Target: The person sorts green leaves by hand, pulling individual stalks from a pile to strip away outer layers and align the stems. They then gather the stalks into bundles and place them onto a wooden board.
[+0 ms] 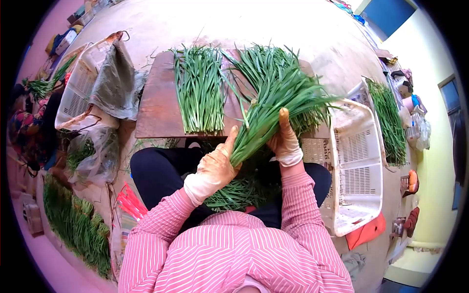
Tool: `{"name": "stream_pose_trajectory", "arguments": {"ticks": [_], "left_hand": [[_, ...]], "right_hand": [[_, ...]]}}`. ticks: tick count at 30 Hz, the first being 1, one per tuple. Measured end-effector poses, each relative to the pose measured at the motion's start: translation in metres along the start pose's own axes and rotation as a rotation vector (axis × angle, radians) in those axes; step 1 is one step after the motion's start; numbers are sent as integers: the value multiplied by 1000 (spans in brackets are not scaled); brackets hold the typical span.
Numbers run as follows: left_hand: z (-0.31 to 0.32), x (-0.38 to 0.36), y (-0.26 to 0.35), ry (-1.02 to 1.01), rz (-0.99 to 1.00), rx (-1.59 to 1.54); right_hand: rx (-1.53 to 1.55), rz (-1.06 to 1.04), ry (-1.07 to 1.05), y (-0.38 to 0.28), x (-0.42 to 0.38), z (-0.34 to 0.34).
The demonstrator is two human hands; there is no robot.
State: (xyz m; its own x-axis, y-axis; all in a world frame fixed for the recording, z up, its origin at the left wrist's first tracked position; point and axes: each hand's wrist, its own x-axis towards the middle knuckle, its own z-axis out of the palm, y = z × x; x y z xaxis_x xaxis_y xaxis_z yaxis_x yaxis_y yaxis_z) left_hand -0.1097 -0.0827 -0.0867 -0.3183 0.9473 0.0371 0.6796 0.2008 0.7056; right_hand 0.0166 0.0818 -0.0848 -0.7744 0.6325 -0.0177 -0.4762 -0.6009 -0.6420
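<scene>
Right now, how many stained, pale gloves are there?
2: one stained, pale glove on the left hand, gripping a long green leaf bundle; another on the right hand, against it. Others may be hidden.

Green bunch [273, 105] (long-leaved), held slantwise

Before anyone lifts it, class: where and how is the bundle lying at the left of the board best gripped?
Probably by the lower stalks, squeezed from both sides, coming from the near side: the bundle lies flat on the board, pale ends roughly lined up by its near edge, leafy tips pointing away.
</scene>
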Motion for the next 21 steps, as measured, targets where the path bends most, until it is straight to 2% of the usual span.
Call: {"name": "stream_pose_trajectory", "arguments": {"ticks": [2,3,6,8,10,11,12,14,15,16,18,19,20,21], "left_hand": [[-7,0,14,-175,-119,336],[-5,0,21,-199,-147,448],[-4,-2,27,-223,-168,433],[-4,-3,25,-248,-190,343],[-2,-6,12,-76,96,69],[-2,-6,9,-106,65,-83],[1,-6,8,62,196,-128],[-3,-8,9,119,240,0],[-11,-8,20,126,195,-146],[-14,-8,25,125,193,-150],[-18,-6,32,151,127,-485],[-18,-5,33,270,315,-357],[-22,-3,39,271,316,-359],[-28,-1,48,175,119,-404]], "right_hand": [[120,-7,-56,-10,2,4],[160,-13,-35,-14,3,8],[14,50,23,-21,8,7],[30,-8,84,-19,6,7],[64,-128,196,-17,4,11],[64,-142,214,-20,-1,15],[127,-133,168,-22,-5,13],[28,-173,98,-26,-13,10],[-1,-183,129,-27,-17,16],[-4,-181,132,-27,-20,16],[-119,-240,120,-27,-24,17],[-192,-258,160,-28,-26,25],[-194,-259,160,-28,-28,24],[-184,-253,160,-27,-29,23]]}}
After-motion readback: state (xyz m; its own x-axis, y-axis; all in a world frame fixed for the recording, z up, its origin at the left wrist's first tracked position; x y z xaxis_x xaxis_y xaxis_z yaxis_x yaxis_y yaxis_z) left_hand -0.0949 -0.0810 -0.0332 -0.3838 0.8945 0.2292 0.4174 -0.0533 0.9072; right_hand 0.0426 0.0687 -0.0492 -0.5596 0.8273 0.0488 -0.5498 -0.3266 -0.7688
